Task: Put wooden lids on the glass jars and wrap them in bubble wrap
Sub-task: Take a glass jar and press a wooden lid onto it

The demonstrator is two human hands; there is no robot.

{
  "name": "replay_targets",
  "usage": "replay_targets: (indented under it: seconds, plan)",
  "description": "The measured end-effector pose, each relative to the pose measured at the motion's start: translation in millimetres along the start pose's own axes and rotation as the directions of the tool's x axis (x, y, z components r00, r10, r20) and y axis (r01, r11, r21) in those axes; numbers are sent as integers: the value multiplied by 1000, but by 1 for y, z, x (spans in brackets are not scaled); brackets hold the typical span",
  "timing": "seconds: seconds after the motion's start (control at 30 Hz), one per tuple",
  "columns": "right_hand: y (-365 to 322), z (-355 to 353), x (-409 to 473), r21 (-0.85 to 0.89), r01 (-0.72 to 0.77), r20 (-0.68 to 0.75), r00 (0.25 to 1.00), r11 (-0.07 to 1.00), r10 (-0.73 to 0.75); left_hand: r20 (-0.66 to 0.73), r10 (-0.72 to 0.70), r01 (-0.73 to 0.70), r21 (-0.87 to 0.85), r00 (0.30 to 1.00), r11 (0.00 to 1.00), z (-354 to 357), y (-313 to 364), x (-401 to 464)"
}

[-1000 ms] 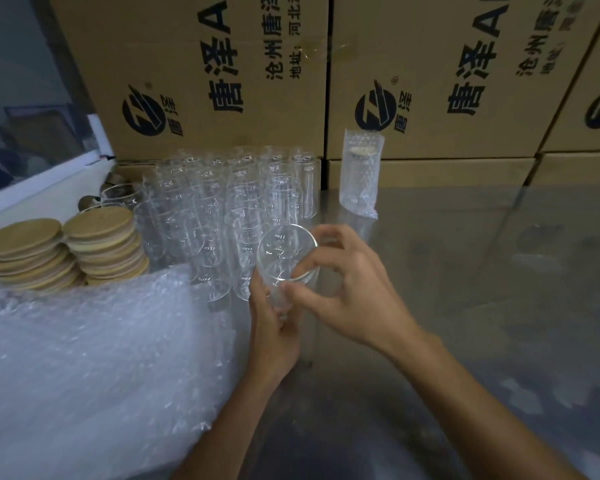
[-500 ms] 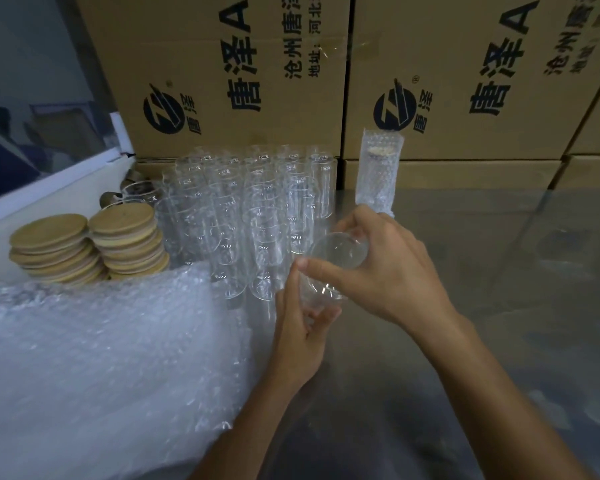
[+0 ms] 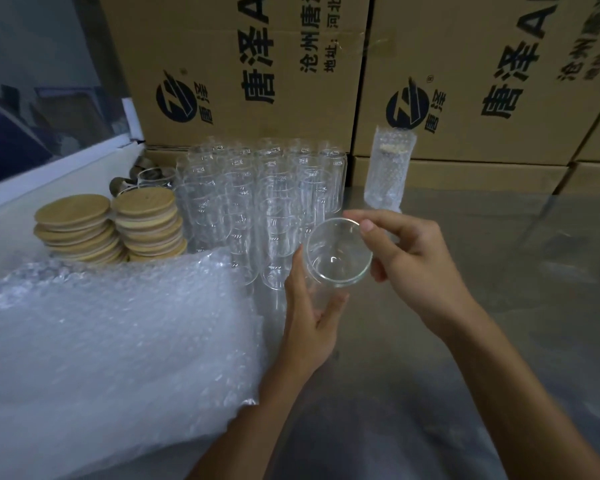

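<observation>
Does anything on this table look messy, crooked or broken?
Only the two stacks of round wooden lids at the left look untidy: the lids sit offset, fanned sideways. The clear glass jars stand upright, and I see no cracks or spills.

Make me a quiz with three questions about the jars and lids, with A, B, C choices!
1. Where are the wooden lids?
A. To the left of the bare jars
B. On top of the cardboard boxes
C. In the person's lap

2. How many stacks of lids are there?
A. Five
B. Two
C. None

3. What about the held jar?
A. It has a lid on
B. It is wrapped in bubble wrap
C. It is open, with no lid

Answers:
1. A, the lids sit left of the bare jars, behind the bubble wrap.
2. B, two stacks stand side by side.
3. C, the left hand and right hand hold it and its mouth is bare.
</observation>
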State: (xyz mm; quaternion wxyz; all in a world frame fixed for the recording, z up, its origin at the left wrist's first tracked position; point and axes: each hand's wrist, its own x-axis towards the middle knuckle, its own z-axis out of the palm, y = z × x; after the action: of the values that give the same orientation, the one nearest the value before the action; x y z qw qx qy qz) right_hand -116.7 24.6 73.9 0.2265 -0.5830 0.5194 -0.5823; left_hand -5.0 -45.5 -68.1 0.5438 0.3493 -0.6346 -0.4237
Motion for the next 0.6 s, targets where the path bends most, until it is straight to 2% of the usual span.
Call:
replay_targets:
  seconds: [0.2,0.33,0.4,0.6]
  plan:
    - [2,-4,-6,7,-5,114,993,1000,5,37,-3,3,5,999,1000,-3,7,-4]
    - [7,-1,-12,-86,-29,163,986,996,43,44,-9,9,0,999,1000,-4,9,-5]
    - [10,2,-13,-115,-21,143,989,993,38,50,3,-3,5,999,1000,-3,7,-4]
    - [8,14,-16,-318,-29,-38,999,948,18,50,87,-90,58,995,994,-4,3,-2]
